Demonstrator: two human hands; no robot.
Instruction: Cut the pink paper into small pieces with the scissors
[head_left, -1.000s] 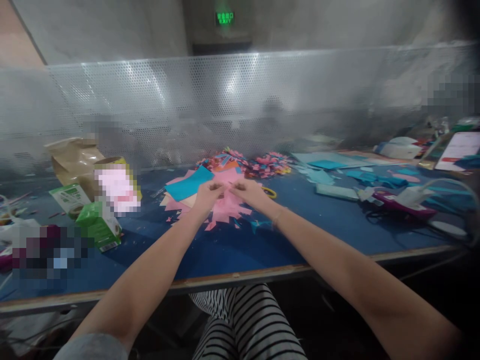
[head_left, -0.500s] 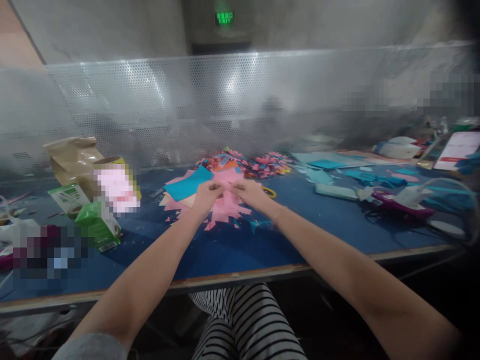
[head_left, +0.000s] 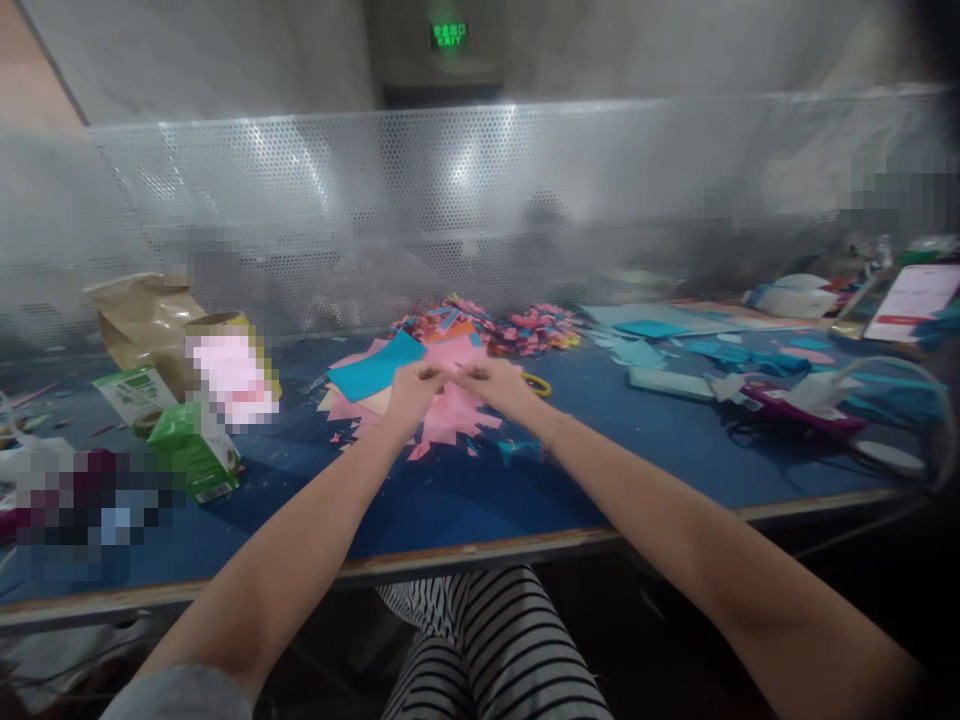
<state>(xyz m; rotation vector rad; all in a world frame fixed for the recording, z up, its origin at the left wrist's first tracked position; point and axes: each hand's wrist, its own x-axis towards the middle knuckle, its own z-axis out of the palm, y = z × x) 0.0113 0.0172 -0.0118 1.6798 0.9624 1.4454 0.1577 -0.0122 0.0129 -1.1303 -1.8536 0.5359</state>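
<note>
My left hand point(head_left: 412, 387) and my right hand point(head_left: 496, 384) meet over a pile of pink paper pieces point(head_left: 450, 418) on the blue table point(head_left: 465, 500). Both hands have their fingers pinched together, fingertips almost touching each other, on a small pink piece I can barely make out. A blue paper sheet point(head_left: 376, 366) lies just left of my left hand. Behind the hands sits a heap of folded multicoloured paper shapes point(head_left: 487, 326). A yellow ring-shaped handle point(head_left: 537, 383) peeks out beside my right wrist.
At the left stand a green carton point(head_left: 193, 450), a brown paper bag point(head_left: 139, 318) and a tape roll. At the right lie light blue paper sheets point(head_left: 660, 335), a purple and white tool with a cable point(head_left: 795, 400) and a tablet. A perforated metal screen point(head_left: 480, 210) backs the table.
Almost nothing differs: both hands stay pinched together over the pink pile, with only slight finger movement.
</note>
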